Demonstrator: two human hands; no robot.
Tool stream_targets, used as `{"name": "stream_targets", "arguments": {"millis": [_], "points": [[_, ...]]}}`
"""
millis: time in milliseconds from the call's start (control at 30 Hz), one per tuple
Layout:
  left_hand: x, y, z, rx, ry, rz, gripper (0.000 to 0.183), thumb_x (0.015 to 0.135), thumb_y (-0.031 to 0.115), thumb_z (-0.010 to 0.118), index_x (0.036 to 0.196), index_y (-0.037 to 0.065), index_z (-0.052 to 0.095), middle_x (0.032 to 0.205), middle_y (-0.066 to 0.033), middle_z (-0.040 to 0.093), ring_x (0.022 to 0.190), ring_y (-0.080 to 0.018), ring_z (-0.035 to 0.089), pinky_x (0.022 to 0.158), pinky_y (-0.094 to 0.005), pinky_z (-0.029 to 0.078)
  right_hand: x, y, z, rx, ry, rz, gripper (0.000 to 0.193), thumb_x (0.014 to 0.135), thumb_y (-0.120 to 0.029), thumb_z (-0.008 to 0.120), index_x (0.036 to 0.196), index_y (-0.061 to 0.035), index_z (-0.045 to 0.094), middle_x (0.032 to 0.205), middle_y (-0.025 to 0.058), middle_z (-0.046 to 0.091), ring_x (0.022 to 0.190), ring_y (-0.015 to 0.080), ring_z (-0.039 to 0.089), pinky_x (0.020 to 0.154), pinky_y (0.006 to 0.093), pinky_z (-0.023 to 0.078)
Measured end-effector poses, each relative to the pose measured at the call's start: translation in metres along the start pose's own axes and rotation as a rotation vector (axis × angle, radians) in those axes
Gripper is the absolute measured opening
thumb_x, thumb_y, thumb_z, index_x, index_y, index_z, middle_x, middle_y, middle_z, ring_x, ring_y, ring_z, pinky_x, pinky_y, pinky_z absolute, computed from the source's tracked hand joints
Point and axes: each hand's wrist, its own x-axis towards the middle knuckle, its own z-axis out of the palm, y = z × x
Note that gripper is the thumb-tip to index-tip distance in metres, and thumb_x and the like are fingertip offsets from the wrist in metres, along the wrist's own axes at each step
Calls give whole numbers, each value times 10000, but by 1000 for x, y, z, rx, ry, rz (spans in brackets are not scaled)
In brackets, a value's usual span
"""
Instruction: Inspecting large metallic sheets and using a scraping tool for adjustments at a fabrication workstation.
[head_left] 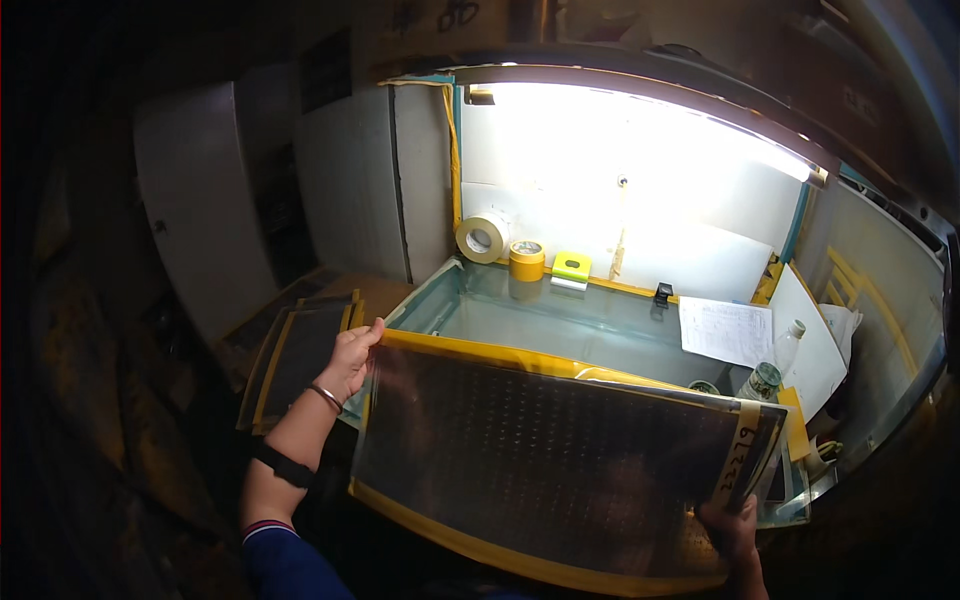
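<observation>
"How should one handle this dark, rectangular, dotted panel with yellow-taped edges [540, 460]?"

"Evenly, I'd say. Take its middle as the clock's centre: the dark, flat sheets with yellow edging [300, 350] lie at ten o'clock, so I'd keep the left end clear of them. I'd support both ends so it doesn't twist, and hold it by the border, off the dotted face. At two o'clock, the small, cylindrical, green-and-clear container [762, 381] looks easy to knock."

"Where is the panel exactly?"

"Raised and tilted between the hands, in front of the pale, glass-topped table [590, 320] at twelve o'clock. Its top edge overlaps the table in view; whether they touch, I can't tell."

"And the hands?"

"The bare left hand [355, 354], at ten o'clock, is closed around the upper corner, thumb pressed at the tape. The bare right hand [735, 530], at four o'clock, grasps the panel low at its right end. Shadow covers it, so I can't tell how far its fingers wrap behind."
</observation>
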Motion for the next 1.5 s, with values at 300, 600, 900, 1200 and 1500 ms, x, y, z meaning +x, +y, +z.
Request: {"name": "stream_targets", "arguments": {"millis": [300,600,900,1200,1500], "points": [[43,-4,-9,494,136,184,339,978,266,669,734,31,662,604,13,594,493,-73,503,472,-263,392,-4,9,1,8,49,-38,167,731,36,750,861,4,651,786,70,669,656,173,646,630,308,546],[82,37,-10,485,94,514,617,868,436,774,1212,-60,646,1034,-140,722,979,-210,688,879,-321,524,17,19,-25,80,136,50,262,754,52,699,1015,31,692,944,114,724,791,189,695,775,308,566],[-57,25,41,1258,-921,396,1046,721,420,883,1525,50,326,1562,-241,318,1454,-397,313,1172,-513,295,12,27,-42,266,186,53,478,819,113,541,1294,65,542,1040,190,700,864,284,729,786,388,628],[-79,-58,51,1405,-463,1407,331,848,5,618,1177,-32,629,1097,-177,705,1001,-312,708,867,-369,583,1,-5,-41,283,264,9,309,834,75,592,1139,51,632,917,170,714,770,253,731,737,371,623],[44,-49,-41,1552,-190,975,481,811,-89,520,1249,72,639,1267,-188,641,1084,-345,668,925,-417,557,-91,-2,-164,40,660,-284,221,954,-108,551,1033,51,684,954,138,722,858,211,703,830,310,566]]}}
